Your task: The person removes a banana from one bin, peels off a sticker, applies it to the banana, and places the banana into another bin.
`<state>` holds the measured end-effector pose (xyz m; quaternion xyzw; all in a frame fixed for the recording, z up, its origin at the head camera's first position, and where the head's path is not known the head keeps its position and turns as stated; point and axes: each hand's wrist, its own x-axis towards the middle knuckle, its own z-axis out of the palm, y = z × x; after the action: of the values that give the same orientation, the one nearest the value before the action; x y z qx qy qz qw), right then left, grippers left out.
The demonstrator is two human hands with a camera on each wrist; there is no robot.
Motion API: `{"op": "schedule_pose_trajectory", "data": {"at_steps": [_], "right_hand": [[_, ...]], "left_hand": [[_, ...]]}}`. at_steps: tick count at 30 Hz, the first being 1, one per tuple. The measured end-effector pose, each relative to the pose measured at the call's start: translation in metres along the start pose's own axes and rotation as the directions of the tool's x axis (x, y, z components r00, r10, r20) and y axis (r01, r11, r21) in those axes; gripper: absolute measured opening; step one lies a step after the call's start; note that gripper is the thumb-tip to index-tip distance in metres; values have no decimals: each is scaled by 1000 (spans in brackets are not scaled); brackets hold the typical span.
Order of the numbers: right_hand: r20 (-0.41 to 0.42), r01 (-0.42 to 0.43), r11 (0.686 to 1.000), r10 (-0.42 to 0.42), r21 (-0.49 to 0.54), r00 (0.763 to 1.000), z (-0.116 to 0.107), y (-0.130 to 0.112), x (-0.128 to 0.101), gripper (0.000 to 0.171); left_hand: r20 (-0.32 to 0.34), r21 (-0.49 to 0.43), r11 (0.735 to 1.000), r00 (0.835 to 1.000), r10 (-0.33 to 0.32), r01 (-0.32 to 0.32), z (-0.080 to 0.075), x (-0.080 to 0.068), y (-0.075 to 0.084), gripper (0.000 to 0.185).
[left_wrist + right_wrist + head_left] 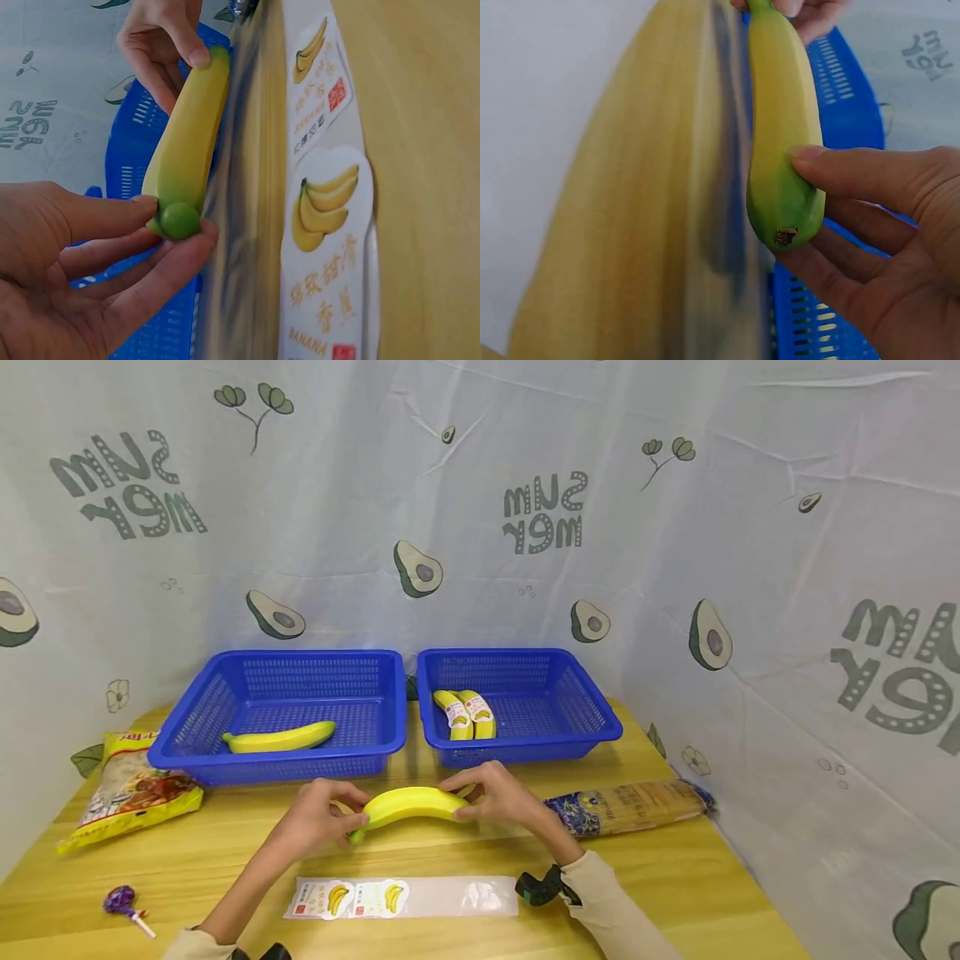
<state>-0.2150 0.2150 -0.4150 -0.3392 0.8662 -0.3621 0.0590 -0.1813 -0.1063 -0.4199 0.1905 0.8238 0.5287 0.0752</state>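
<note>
Above the table, both hands hold one yellow banana (414, 802) with green ends. My left hand (321, 817) pinches its stem end between thumb and fingers; in the left wrist view the rounded green stem tip (181, 220) shows between them. At the other end my right hand (495, 795) grips it, the thumb on top near the dark blossom tip (785, 236). Below the hands lies a clear strip (450, 896) bearing two banana stickers (381, 898) at its left part.
Behind stand two blue baskets: the left basket (277, 766) holds one banana (281, 738), the right basket (525, 747) two labelled bananas (467, 717). A yellow food bag (138, 785) and a wrapped lollipop (121, 902) lie left. A long noodle-like packet (637, 807) lies right.
</note>
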Motion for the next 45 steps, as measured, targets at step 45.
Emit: {"op": "schedule_pose_trajectory", "data": {"at_steps": [45], "right_hand": [[11,-63,998,63,11,998,8,11,-2,55]], "left_hand": [[-7,463,878,991,-135,123,5,-14,10,37]]}}
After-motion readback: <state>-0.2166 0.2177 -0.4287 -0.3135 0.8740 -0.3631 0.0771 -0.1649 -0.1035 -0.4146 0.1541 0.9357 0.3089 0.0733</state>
